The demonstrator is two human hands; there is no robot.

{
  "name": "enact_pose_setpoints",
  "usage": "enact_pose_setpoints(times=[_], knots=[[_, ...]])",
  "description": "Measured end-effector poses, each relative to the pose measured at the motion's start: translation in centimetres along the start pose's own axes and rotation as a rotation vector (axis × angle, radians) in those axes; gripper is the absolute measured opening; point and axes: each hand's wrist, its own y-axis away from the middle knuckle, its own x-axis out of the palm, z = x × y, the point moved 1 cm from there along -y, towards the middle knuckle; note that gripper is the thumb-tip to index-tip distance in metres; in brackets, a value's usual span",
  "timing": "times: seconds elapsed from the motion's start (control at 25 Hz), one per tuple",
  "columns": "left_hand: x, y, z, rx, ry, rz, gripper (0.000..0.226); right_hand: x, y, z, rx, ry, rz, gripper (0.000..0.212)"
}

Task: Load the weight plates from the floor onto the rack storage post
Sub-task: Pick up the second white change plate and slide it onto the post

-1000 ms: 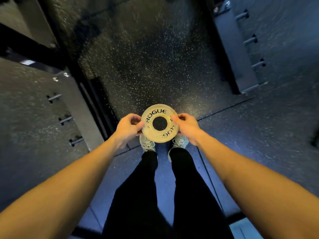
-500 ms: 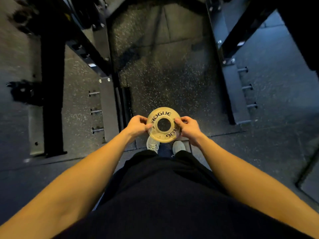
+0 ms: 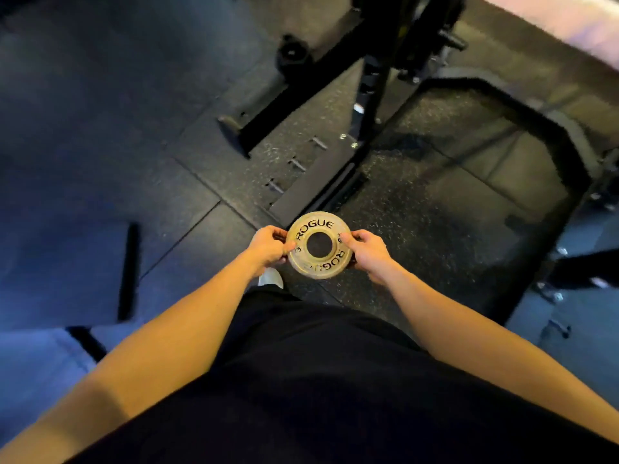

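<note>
Plate (image 3: 320,245) btwn L hand (image 3: 268,246) & R hand (image 3: 368,252), rack base (image 3: 321,182) ahead.

A single wide-angle camera sits on the person's head and looks steeply down along the torso. Both forearms run up from the lower corners toward the frame's centre, close to the lens. The floor (image 3: 100,135) fills the background, with rack uprights (image 3: 375,105) at upper centre.

speckled rubber floor (image 3: 402,212) | black bar (image 3: 129,272) lying flat | white shoe (image 3: 270,277)
</note>
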Motion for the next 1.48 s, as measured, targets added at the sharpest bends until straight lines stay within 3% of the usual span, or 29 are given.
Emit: enact_pose_setpoints(times=[0.32,0.48,0.72,1.0,1.32,1.48], knots=[[-17.0,2.6,7.8,-0.051,0.258,-0.236,0.024,17.5,-1.0,6.8,-0.076,0.173,0.320,0.006],[-27.1,2.1,11.2,-0.048,0.312,-0.319,0.022,28.5,-1.3,10.3,-0.079,0.191,0.376,0.009],[-38.4,-1.2,11.7,-0.038,0.226,-0.318,0.021,38.3,-3.4,15.7,-0.052,0.194,0.385,0.007],[-48.3,-11.7,6.0,-0.021,0.270,-0.304,0.016,45.0,-12.2,25.3,-0.037,0.122,0.373,0.010],[-59.2,-26.1,-6.6,0.016,0.217,-0.249,0.014,50.0,-25.6,41.9,-0.062,0.176,0.304,0.004],[-64.7,-33.0,-12.9,0.022,0.175,-0.232,0.020,52.2,-31.5,49.6,-0.057,0.180,0.276,0.011]])
